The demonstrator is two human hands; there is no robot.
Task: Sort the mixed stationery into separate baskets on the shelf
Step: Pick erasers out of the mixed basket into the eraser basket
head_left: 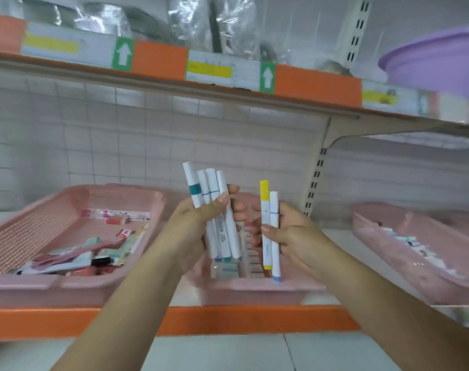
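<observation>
My left hand grips a bunch of several white markers upright, their bands teal and blue. My right hand holds two more markers upright: one with a yellow cap and a white one with a blue band. Both hands hover over the middle pink basket, where a few items lie blurred behind the markers. The left pink basket holds mixed stationery. The right pink basket holds small items.
The baskets stand on a white shelf with an orange front edge. An upper shelf with orange and white labels hangs above. A purple basin sits at top right. A slotted upright post stands behind the middle basket.
</observation>
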